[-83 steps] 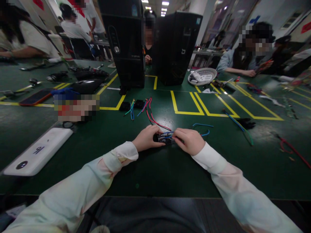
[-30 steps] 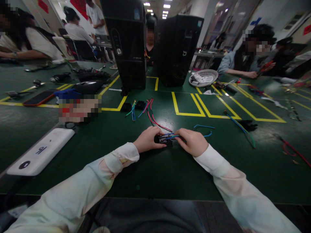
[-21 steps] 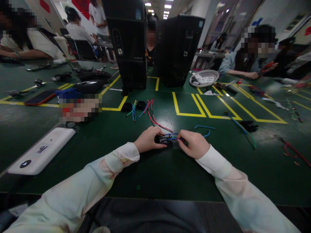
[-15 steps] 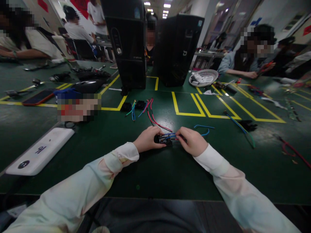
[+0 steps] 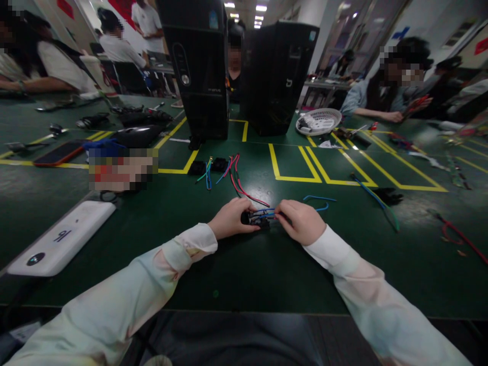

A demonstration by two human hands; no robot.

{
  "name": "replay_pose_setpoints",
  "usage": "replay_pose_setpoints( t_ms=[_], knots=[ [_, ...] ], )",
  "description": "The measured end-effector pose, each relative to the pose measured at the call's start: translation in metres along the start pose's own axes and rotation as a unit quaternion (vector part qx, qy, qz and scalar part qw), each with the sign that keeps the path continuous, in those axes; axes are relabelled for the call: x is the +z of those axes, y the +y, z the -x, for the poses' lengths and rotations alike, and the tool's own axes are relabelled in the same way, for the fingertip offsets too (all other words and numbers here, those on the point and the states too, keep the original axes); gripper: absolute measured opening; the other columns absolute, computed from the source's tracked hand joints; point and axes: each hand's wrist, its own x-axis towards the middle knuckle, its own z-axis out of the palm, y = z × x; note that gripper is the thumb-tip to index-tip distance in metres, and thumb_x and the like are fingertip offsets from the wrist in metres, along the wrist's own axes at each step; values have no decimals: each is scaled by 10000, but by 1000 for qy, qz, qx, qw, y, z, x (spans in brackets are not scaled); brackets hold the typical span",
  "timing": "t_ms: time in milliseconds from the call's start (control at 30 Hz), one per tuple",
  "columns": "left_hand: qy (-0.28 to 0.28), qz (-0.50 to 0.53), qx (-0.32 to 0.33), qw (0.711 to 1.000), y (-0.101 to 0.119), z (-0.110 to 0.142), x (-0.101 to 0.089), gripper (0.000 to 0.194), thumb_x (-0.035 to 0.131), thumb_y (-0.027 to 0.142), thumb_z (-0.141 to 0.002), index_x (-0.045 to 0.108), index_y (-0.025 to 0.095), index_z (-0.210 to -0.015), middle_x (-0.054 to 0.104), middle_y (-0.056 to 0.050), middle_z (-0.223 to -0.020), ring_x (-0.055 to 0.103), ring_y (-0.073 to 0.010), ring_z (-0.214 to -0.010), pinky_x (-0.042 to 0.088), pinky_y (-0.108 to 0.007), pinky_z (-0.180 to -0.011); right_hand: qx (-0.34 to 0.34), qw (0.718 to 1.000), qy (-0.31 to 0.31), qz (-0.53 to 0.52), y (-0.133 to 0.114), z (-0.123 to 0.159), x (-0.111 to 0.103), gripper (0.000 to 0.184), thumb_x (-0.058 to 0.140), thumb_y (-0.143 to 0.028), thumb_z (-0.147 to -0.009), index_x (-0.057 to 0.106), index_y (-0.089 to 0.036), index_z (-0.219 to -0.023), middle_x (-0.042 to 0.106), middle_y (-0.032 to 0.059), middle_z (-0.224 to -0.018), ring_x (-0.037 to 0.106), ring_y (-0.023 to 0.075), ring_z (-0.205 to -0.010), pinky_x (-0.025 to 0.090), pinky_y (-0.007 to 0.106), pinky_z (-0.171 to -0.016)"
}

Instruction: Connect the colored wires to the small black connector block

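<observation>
My left hand (image 5: 232,218) grips a small black part (image 5: 261,222) low over the green table, thumb below and fingers above. Blue wires (image 5: 264,211) run from that part toward my right hand (image 5: 299,219), which pinches them between thumb and fingertips. A blue wire end (image 5: 323,207) shows beyond the right hand; whether it is the same wire I cannot tell. Just behind it a loose blue wire (image 5: 319,197) lies on the table. Ahead of my hands lie red and black wires (image 5: 244,189), plus two black blocks with coloured wires (image 5: 209,173).
Two black computer towers (image 5: 198,76) stand at the back. A white basket (image 5: 319,122) holds parts to their right. A white device (image 5: 63,239) lies at left, near a phone (image 5: 59,152). Yellow tape (image 5: 299,179) marks the table. Other people sit around it.
Both hands keep almost the same place and grip on the black part and the blue wires. The whole view shifts very slightly.
</observation>
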Motion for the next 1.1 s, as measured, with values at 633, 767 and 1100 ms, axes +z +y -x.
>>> replay_pose_setpoints(
  t_ms=[633, 767, 1100],
  knots=[
    [5, -7, 5, 1000, -1, 0, 2, 371, 694, 440, -651, 561, 177, -876, 585, -34, -888, 518, -210, -846, 413, -311, -717, -2, 999, 13, 51, 2, 1, -2, 164, 416, -231, -885, 558, -167, -831, 589, 57, -771, 451, 176, -726, 291, 290, -639],
    [6, -5, 5, 1000, -1, 0, 1, 362, 688, 448, -654, 556, 185, -865, 579, -30, -883, 519, -210, -848, 411, -310, -715, -18, 999, 0, 51, 1, 0, -3, 158, 430, -238, -879, 562, -169, -826, 591, 55, -758, 445, 179, -730, 285, 292, -644],
    [6, 5, 9, 1000, -1, 1, 0, 366, 693, 437, -653, 558, 180, -875, 579, -31, -881, 512, -208, -840, 411, -311, -712, 4, 993, 86, -79, 11, 4, -21, 99, 477, -218, -843, 550, -167, -800, 560, 60, -766, 491, 174, -743, 373, 300, -672]
  ],
)
